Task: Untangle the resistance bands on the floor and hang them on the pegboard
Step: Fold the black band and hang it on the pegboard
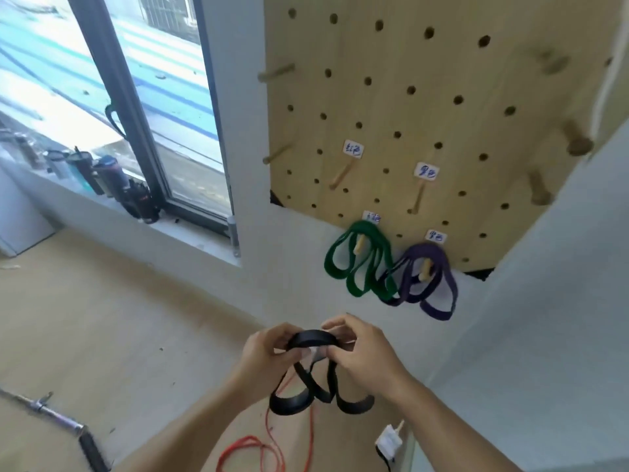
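Note:
I hold a black resistance band folded into several loops in front of me, below the wooden pegboard. My left hand grips its left side, and my right hand pinches its right side. The loops hang down between my wrists. A green band hangs on a lower peg, and a purple band hangs on the peg to its right. Two labelled pegs above them are bare. A thin red band lies on the floor under my arms.
A window with bottles on its sill is at the left. A metal bar lies on the floor at the lower left. A white plug sits at the wall base. A wall corner juts out on the right.

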A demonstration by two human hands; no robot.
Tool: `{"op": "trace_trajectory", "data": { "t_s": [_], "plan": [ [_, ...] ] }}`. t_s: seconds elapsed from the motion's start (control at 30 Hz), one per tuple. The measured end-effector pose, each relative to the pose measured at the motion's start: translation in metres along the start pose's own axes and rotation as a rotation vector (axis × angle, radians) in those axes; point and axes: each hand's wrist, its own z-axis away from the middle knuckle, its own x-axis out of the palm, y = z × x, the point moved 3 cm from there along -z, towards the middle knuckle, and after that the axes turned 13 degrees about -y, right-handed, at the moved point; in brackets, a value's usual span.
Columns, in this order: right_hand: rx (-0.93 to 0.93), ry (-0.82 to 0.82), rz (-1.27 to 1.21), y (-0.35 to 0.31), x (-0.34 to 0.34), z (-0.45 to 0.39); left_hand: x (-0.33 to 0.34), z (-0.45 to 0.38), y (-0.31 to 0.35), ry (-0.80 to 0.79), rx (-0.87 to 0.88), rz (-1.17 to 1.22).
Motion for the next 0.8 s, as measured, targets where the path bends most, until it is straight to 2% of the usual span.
{"op": "trace_trajectory", "data": {
  "t_s": [0.2,0.5,0.7,0.8],
  "plan": [
    [-0.059,0.101,-0.033,-0.039,-0.057,0.009,-0.013,-0.025,0.06,0.022,0.121,0.034],
    [0.014,0.263,-0.105,-0.053,-0.113,-0.006,-0.029,-0.098,0.103,-0.12,0.218,-0.013],
    [0.012,0.492,-0.401,-0.043,-0.14,-0.017,-0.031,-0.142,0.142,-0.186,0.318,0.018],
    [-0.009,0.55,-0.558,-0.032,-0.152,-0.023,-0.024,-0.166,0.163,-0.209,0.337,0.021]
  ]
}}
